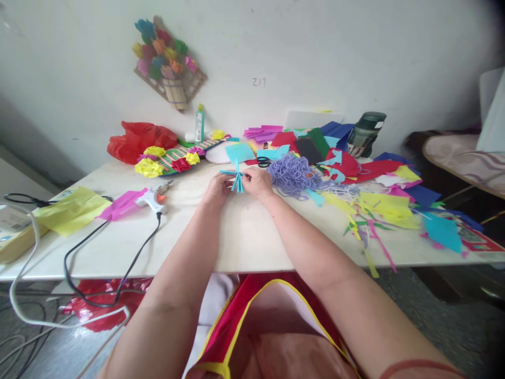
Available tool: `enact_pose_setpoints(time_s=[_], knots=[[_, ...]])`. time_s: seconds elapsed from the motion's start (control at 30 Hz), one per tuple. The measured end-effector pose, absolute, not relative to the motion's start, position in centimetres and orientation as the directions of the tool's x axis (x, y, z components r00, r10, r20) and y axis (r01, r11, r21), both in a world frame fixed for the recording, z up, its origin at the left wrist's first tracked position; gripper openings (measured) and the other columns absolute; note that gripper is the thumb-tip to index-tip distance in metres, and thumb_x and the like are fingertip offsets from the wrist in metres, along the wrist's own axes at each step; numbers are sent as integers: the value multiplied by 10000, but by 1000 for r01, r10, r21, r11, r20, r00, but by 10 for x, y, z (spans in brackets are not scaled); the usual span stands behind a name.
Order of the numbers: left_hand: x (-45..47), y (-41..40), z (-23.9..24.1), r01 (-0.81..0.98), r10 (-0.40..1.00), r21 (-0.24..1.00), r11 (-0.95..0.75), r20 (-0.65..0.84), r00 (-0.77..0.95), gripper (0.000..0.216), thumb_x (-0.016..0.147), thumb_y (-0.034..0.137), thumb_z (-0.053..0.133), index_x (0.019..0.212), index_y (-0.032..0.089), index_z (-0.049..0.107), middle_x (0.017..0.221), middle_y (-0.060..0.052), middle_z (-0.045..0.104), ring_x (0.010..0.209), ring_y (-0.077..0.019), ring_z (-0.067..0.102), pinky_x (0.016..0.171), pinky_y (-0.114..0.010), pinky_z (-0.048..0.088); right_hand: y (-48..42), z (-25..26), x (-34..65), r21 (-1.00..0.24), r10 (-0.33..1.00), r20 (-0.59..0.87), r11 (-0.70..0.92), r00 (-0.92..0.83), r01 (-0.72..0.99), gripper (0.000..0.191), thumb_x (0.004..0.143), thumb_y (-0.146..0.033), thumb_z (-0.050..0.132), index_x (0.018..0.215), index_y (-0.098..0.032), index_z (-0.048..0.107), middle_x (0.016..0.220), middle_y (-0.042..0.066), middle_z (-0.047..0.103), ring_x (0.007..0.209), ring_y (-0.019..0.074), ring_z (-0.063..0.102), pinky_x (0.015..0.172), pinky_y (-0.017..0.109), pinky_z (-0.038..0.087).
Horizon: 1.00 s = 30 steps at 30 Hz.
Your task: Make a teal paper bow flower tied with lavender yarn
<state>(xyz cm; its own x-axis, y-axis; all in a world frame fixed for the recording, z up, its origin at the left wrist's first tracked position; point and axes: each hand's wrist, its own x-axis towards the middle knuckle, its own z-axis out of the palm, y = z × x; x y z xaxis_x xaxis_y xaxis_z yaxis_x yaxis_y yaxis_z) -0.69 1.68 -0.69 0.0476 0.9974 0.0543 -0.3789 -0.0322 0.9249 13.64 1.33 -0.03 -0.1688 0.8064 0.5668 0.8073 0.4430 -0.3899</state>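
Note:
Between my two hands is a piece of pleated light-blue paper, gathered at its middle and fanned out below. My left hand pinches its left side. On the other side, the fingers of my right hand are closed on the paper near the gathered part. Flat light-blue paper lies just behind the hands. Black-handled scissors rest behind my right hand, and a heap of purple yarn sits to its right.
A white glue gun with its black cord lies at left, near yellow paper. Behind it stands a decorated piece with paper flowers. Coloured paper scraps cover the right side, with a dark bottle behind.

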Motion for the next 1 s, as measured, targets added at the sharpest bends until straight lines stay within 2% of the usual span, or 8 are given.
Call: enact_pose_setpoints(time_s=[0.33,0.53,0.7,1.0], knots=[[-6,11,-1,-400,998,917,-12,36,52,168,608,149,603,776,145,620,688,-8,648,509,-112,564,491,-241,451,10,2,136,-352,809,552,448,-204,822,236,823,-235,488,928,-205,698,998,68,707,914,208,612,745,283,390],[-6,11,-3,-408,997,911,-55,75,32,150,567,86,638,704,140,608,606,10,615,508,-95,553,502,-219,438,9,2,136,-445,841,506,445,-191,777,257,834,-264,485,967,-235,703,926,36,718,864,198,622,727,269,389],[-6,12,-5,-417,997,907,-61,78,25,119,559,78,622,662,136,611,559,14,600,469,-89,524,469,-213,418,10,4,137,-525,848,478,485,-229,700,256,847,-316,488,867,-205,718,792,28,699,787,172,599,694,243,373],[-6,12,-6,-423,997,903,-72,75,-11,128,539,45,602,581,149,538,536,18,567,478,-78,513,510,-209,449,10,3,136,-621,837,480,535,-262,573,193,777,-221,505,729,-171,685,610,-4,602,656,138,526,629,223,337]])
